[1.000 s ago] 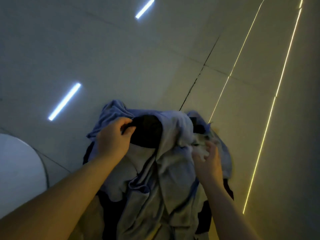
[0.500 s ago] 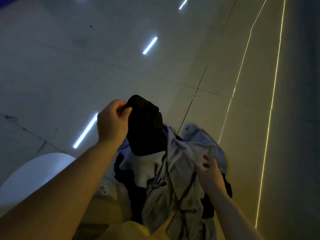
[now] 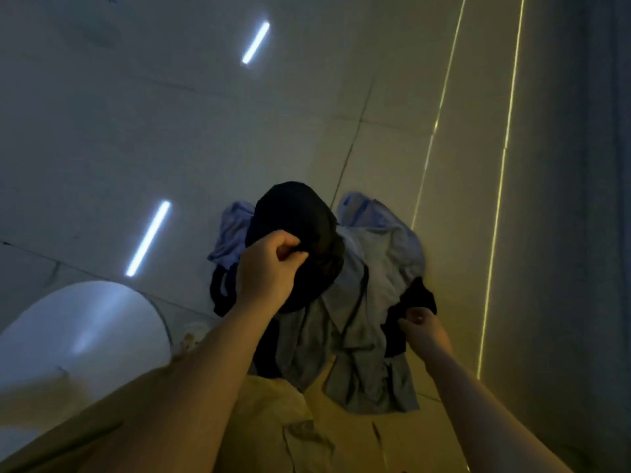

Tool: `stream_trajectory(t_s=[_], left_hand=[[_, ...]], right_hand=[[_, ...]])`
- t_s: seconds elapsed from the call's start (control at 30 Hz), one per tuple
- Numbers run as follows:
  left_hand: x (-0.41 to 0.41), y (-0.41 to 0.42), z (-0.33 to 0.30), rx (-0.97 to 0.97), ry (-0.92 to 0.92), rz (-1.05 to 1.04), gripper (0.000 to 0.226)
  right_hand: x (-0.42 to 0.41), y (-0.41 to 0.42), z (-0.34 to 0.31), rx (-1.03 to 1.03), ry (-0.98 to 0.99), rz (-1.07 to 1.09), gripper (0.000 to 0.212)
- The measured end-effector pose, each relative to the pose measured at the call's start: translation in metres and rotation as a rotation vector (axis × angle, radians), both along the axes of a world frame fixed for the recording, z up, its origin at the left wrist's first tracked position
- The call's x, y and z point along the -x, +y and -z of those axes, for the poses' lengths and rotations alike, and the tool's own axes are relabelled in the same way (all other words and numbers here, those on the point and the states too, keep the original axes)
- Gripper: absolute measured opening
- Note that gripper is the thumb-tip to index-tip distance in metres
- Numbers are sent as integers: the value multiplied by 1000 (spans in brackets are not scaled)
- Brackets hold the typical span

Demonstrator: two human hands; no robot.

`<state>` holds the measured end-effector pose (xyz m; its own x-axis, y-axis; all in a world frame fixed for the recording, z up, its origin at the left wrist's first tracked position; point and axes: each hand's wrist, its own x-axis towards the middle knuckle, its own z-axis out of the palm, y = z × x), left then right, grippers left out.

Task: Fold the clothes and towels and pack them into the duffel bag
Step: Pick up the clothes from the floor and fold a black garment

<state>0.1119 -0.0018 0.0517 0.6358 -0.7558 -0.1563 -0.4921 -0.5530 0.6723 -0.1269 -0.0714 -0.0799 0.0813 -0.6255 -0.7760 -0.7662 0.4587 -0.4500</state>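
Observation:
A heap of crumpled clothes lies on the tiled floor, mostly a grey-blue garment [image 3: 368,302] with dark pieces under it. My left hand [image 3: 269,268] grips a black garment [image 3: 300,227] and holds it bunched above the heap. At the heap's right edge my right hand [image 3: 423,332] pinches another dark cloth [image 3: 416,298]. The duffel bag is not in view.
The glossy floor tiles [image 3: 170,131] reflect strip lights. A white rounded object [image 3: 75,329] stands at the lower left. Yellowish fabric [image 3: 273,421] fills the bottom centre, below the heap. A dark wall [image 3: 597,199] runs along the right.
My left hand has lowered the black garment toward the heap and bunched it. My right hand has moved from the grey-blue cloth to the dark cloth at the right edge.

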Motion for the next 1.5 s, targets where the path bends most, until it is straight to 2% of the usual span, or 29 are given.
stream_trajectory(t_s=[0.1, 0.2, 0.33, 0.57, 0.7, 0.83, 1.03, 1.13, 1.27, 1.4, 1.5], left_hand=[[2, -4, 33, -177, 41, 204, 13], [-8, -10, 56, -271, 77, 283, 13], [-18, -9, 96, -289, 140, 258, 15], [-9, 22, 154, -319, 248, 167, 16], [-6, 35, 160, -278, 260, 120, 16], [-10, 36, 152, -252, 216, 105, 16], [-17, 38, 117, -221, 107, 151, 17], [-20, 45, 85, -186, 41, 126, 19], [-29, 52, 35, -98, -28, -11, 21], [-31, 51, -17, 21, -71, -104, 19], [-24, 49, -58, 91, -131, -124, 16]], right_hand=[[19, -2, 41, -30, 103, 16, 43], [24, -8, 81, -71, 149, 70, 45], [15, -10, 134, -104, 153, 194, 50], [-14, -18, 204, -52, -4, 480, 63], [-16, -19, 210, -22, 101, 558, 43], [-11, -7, 182, 80, 272, 496, 28], [-11, 10, 99, 299, 300, 260, 23], [-16, 13, 44, 493, 219, 87, 23], [-27, 5, -31, 768, 42, -104, 23], [-46, -7, -112, 970, -66, -202, 29], [-55, -17, -167, 1077, -145, -239, 21]])
